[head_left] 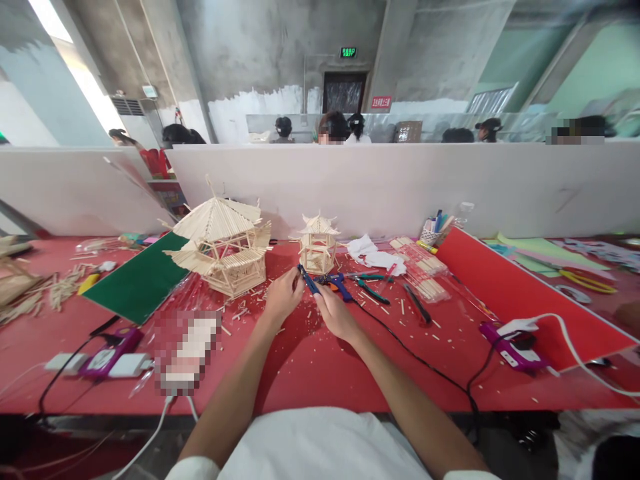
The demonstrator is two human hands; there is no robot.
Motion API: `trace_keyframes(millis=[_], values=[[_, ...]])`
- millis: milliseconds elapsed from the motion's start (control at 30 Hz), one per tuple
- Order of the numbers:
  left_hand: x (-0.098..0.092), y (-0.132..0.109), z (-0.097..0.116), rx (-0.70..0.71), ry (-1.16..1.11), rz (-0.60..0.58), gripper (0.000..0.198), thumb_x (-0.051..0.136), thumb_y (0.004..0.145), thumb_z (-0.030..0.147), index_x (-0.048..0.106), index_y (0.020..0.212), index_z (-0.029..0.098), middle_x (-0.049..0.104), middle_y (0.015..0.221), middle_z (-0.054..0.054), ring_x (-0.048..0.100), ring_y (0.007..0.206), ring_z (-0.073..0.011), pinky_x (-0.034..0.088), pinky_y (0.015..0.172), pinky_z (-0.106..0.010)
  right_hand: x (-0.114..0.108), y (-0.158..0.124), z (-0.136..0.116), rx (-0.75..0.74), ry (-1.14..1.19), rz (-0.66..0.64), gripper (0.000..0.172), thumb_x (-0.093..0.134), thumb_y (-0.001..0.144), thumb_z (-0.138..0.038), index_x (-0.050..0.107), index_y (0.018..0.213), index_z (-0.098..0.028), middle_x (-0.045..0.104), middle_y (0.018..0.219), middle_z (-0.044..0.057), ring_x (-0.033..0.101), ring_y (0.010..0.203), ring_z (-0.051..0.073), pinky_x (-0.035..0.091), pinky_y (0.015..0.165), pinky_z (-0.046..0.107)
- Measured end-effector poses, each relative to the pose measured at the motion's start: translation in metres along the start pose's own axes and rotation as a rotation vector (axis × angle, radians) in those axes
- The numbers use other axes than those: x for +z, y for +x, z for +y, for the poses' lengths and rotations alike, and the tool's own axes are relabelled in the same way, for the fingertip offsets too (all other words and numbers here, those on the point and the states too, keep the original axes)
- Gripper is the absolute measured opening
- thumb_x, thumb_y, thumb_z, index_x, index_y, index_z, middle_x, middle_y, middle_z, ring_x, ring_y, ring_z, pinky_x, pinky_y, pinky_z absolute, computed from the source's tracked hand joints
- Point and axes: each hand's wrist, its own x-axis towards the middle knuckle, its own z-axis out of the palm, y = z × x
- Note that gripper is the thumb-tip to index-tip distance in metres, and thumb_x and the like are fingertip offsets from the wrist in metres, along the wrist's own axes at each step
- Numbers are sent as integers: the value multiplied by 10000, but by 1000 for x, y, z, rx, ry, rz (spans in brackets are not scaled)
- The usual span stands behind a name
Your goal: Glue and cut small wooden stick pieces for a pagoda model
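Note:
My right hand (336, 313) is closed around a slim dark-blue hand tool (309, 280), perhaps pliers or a cutter; its exact kind is too small to tell. Close by on the left, my left hand (284, 293) has its fingers pinched together near the tool's far end. What lies in that pinch is hidden. Just beyond both hands stands a small pavilion model (319, 243) made of pale wooden sticks. A larger stick pavilion (225, 243) with a wide roof stands to the left. Right beside my right hand lies a blue glue gun (343, 285) with a black cord.
Green-handled pliers (373, 291), a dark utility knife (417, 305) and bagged sticks (425, 277) lie to the right. A red board (530, 300) and a green board (143, 280) flank the workspace. Purple power strips (515, 347) with cords sit near the front; stick scraps litter the red table (320, 387).

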Motion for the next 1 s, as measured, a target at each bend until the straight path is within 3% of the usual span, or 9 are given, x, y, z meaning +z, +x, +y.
trace_keyframes(millis=[400, 633, 867, 1000], values=[[4, -2, -2, 44, 60, -31, 166, 434, 988, 209, 599, 967, 216, 727, 908, -59, 697, 854, -204, 414, 721, -271, -1, 0, -1, -37, 0, 14, 479, 331, 1055, -343, 529, 1458, -178, 624, 1379, 161, 575, 1302, 271, 442, 1110, 465], [2, -2, -1, 61, 127, -75, 204, 411, 1005, 206, 596, 1089, 213, 739, 1066, -78, 703, 953, -212, 442, 765, -279, -3, 0, -4, -29, 13, 11, 467, 354, 1053, -372, 554, 1436, -196, 634, 1391, 135, 595, 1285, 257, 436, 1104, 430], [5, -2, 1, 42, 137, -103, 205, 414, 1006, 206, 591, 1109, 214, 738, 1072, -95, 705, 950, -223, 450, 759, -284, -4, -1, -10, 77, -69, 0, 465, 330, 1063, -360, 584, 1398, -160, 755, 978, 105, 716, 950, 253, 520, 885, 356], [6, 0, 1, 30, 128, -102, 202, 424, 998, 209, 603, 1089, 219, 741, 1033, -88, 706, 905, -219, 451, 753, -281, -1, -1, -10, 104, -112, 1, 462, 301, 1070, -342, 562, 1406, -163, 741, 891, 87, 715, 859, 240, 513, 828, 331]])
